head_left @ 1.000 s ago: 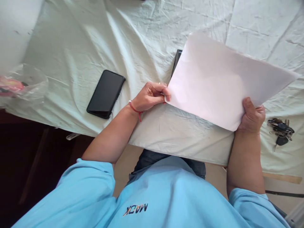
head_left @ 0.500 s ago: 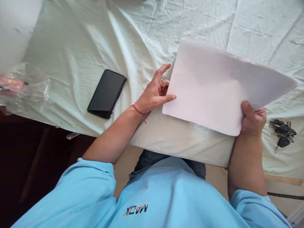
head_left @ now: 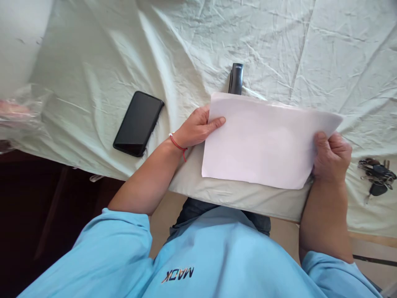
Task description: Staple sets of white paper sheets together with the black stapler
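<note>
White paper sheets (head_left: pixel 257 140) lie across the front of my body, held from both sides above the cloth. My left hand (head_left: pixel 200 126) is closed on their left edge, thumb on top and the other fingers hidden underneath. At the right edge, my right hand (head_left: pixel 331 155) grips the paper between thumb and curled fingers; that far right corner bends upward. I cannot tell how many sheets there are. Just beyond the paper's far edge, a black stapler (head_left: pixel 236 78) shows in part, its near end covered by the sheets.
A black phone (head_left: pixel 138 123) rests left of my left forearm. Keys on a bunch (head_left: pixel 377 174) lie to the right of my right hand. Clear plastic wrapping (head_left: pixel 26 111) with something pink is at the far left. Pale wrinkled cloth (head_left: pixel 273 45) covers the table.
The paper has come nearer to me, slightly left, and sits straighter, uncovering the stapler. My left hand, loosely spread at the edge before, has closed on the paper.
</note>
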A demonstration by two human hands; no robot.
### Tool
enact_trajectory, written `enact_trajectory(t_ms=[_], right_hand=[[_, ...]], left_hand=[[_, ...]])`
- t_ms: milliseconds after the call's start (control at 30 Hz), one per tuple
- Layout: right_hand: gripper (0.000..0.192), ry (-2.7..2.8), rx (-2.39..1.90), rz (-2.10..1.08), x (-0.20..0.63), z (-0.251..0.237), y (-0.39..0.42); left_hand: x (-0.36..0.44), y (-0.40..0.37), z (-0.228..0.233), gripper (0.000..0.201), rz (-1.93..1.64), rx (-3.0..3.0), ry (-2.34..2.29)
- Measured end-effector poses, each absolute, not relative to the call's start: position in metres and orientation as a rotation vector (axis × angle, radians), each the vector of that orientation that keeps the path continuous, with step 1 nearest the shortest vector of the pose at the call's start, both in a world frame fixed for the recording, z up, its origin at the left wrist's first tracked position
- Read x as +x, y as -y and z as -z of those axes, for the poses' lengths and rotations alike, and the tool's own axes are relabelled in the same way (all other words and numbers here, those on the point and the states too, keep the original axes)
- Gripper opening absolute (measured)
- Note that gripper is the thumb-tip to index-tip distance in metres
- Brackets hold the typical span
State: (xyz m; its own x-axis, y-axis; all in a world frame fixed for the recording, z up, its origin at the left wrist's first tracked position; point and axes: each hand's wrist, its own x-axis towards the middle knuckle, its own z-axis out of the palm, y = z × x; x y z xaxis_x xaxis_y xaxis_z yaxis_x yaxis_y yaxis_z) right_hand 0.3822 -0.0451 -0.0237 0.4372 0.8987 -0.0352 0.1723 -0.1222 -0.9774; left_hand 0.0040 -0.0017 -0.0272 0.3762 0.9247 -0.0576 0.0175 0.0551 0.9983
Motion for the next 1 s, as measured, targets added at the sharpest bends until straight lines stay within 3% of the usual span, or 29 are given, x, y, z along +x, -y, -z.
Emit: enact_trajectory(t_ms=[200, 333, 567, 800, 1000], right_hand=[[0.043, 1.139, -1.603, -0.998, 0.393, 0.026, 0.053], [0.040, 1.170, -1.637, -1.059, 0.401, 0.028, 0.054], [0.044, 1.188, -1.633, -0.948, 0.398, 0.028, 0.050], [0.047, 1.216, -1.576, -0.854, 0.389, 0.022, 0.046], [0.060, 1.383, -1.631, -0.805, 0.390, 0.018, 0.045]], left_hand=[[0.000, -0.004, 0.037, 0.077, -1.117, 1.607, -1.072], [0.004, -0.005, 0.042, 0.050, -1.174, 1.763, -1.203], [0.008, 0.000, 0.038, 0.048, -0.973, 2.017, -1.356], [0.005, 0.001, 0.041, 0.045, -0.747, 2.220, -1.210], [0.004, 0.000, 0.034, 0.036, -0.683, 2.157, -1.199]])
